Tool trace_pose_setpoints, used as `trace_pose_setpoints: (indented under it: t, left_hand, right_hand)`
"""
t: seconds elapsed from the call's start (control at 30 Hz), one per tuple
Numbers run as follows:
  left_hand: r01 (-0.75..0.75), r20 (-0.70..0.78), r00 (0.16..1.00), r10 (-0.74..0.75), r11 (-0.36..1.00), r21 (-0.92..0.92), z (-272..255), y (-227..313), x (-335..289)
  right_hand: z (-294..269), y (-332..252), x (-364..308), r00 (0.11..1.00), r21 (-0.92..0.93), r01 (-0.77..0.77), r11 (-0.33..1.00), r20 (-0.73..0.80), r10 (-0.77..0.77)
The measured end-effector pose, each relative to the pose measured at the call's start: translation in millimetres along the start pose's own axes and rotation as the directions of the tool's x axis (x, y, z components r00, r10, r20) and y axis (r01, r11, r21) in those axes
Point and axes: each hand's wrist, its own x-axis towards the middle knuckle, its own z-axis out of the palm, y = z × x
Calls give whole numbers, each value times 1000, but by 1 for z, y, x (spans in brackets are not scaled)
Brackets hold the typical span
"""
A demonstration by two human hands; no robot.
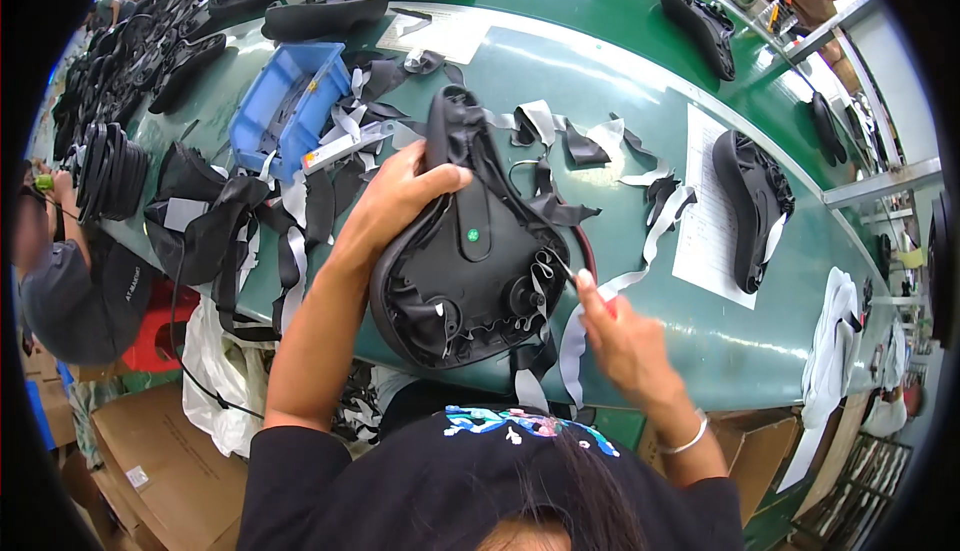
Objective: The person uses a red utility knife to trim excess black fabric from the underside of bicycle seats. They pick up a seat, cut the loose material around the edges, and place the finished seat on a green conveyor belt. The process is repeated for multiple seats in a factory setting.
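A broad green workbench (735, 336) is shown, its surface curved by the lens. Beside the middle of the bench's near edge, a black, pear-shaped padded saddle (500, 226) is held with its underside up and its narrow nose turned toward the far edge; whether its weight is borne by the bench cannot be told. A white printed paper sheet (702, 241) is laid toward the bench's right end, and on it a second black saddle (752, 216) is set. A blue plastic open bin (298, 141) is placed left of the held saddle's nose, well in from the near edge. The nose is grasped by the left hand (408, 193), with the thumb laid across the underside and the other fingers partly hidden. A slim red-handled tool (611, 305) is gripped in the curled fingers of the right hand (625, 341), its tip brought to the saddle's right rim. Black and pale fabric strips (655, 241) are strewn around the saddle. A round green sticker (473, 235) is seen on the saddle's central tongue.
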Motion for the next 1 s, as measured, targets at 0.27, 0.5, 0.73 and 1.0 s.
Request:
trace_pose_setpoints:
  t: [0.27, 0.5, 0.73, 1.0]
  left_hand:
    - [-57, -369, 929, -18, 980, -190, 1, -49, -66]
    - [-212, -451, 887, 99, 955, -206, 13, -50, -77]
    - [-219, -151, 692, 706, 404, 888, 21, -39, -71]
    - [-597, 353, 764, 540, 385, 703, 50, -27, -10]
  right_hand:
    - [14, -50, -48, 981, 356, -151, 922, -64, 185]
    - [5, -37, 53, 925, 615, 67, 785, -333, 181]
    - [-13, -9, 56, 885, 904, 1, 427, -200, 421]
    - [-24, 11, 34, 974, 384, 97, 918, -228, -7]
